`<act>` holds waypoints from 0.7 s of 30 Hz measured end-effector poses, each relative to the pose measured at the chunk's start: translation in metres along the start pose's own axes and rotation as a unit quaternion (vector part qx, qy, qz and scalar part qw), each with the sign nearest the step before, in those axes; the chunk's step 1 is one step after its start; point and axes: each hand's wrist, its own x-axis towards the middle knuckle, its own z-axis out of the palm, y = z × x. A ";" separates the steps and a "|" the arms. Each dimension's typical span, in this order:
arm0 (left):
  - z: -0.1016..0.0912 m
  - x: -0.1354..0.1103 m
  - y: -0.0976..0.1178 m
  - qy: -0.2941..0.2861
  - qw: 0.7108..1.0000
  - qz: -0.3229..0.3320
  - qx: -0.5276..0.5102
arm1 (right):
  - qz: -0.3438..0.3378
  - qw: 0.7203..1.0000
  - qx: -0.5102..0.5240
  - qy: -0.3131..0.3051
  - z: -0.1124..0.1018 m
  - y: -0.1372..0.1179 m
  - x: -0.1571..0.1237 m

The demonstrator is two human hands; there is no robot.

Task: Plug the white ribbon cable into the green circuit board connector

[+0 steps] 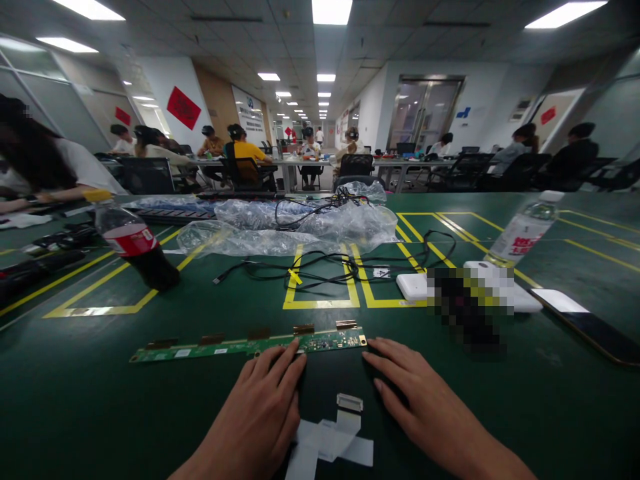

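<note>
A long narrow green circuit board (240, 346) with copper connectors lies flat on the dark green table (90, 400). My left hand (263, 413) lies open, its fingertips touching the board's near edge at the middle. Next to it, my right hand (420, 407) rests flat and open on the table, with a fingertip right at the board's right end. Between my wrists lie white flat ribbon cables (333, 440), crossed over each other, with nothing holding them.
A cola bottle (133, 243) stands at the left and a water bottle (523, 230) at the right. Crumpled clear plastic (300, 227) and black cables (340, 267) lie beyond yellow floor-tape marks. A phone (585, 323) lies at right, beside a white box (415, 287). Seated people work behind.
</note>
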 end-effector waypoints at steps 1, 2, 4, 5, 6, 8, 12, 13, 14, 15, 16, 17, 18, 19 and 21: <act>0.002 0.000 0.000 0.009 1.000 0.011 -0.007 | -0.001 1.000 -0.006 -0.003 0.002 0.001 -0.001; 0.005 0.001 0.001 0.020 0.999 0.022 -0.013 | -0.001 1.000 -0.011 -0.003 0.003 0.001 -0.001; 0.009 0.000 0.000 0.042 0.998 0.042 -0.025 | -0.001 1.000 -0.021 0.004 0.005 0.002 -0.002; 0.010 0.000 0.000 0.048 0.997 0.052 -0.030 | -0.001 1.000 -0.027 0.006 0.005 0.001 -0.002; 0.011 0.000 0.001 0.051 0.996 0.062 -0.035 | -0.004 0.999 -0.031 0.005 0.005 0.001 -0.002; 0.010 0.001 0.002 0.048 0.995 0.072 -0.041 | -0.014 0.999 -0.038 -0.006 0.004 0.000 -0.001; 0.004 0.004 0.009 0.032 0.995 0.078 -0.052 | -0.030 0.998 -0.043 -0.018 0.004 -0.001 0.000; 0.004 0.005 0.011 0.030 0.995 0.082 -0.057 | -0.031 0.998 -0.045 -0.018 0.004 -0.001 0.000; 0.003 0.006 0.013 0.030 0.994 0.085 -0.065 | -0.033 0.998 -0.046 -0.019 0.005 -0.002 0.000; 0.003 0.007 0.016 0.032 0.993 0.088 -0.073 | -0.036 0.998 -0.047 -0.020 0.005 -0.002 0.000; 0.003 0.009 0.018 0.034 0.992 0.091 -0.082 | -0.040 0.998 -0.047 -0.018 0.005 -0.002 0.000; 0.003 0.010 0.020 0.035 0.991 0.093 -0.090 | -0.044 0.998 -0.046 -0.013 0.005 -0.003 0.000; 0.003 0.012 0.022 0.036 0.990 0.096 -0.097 | -0.049 0.998 -0.043 -0.007 0.005 -0.003 0.000; 0.003 0.013 0.023 0.036 0.989 0.100 -0.102 | -0.052 0.998 -0.041 -0.001 0.005 -0.003 0.000; 0.001 0.016 0.026 0.034 0.988 0.107 -0.107 | -0.054 0.998 -0.041 0.006 0.005 -0.004 0.000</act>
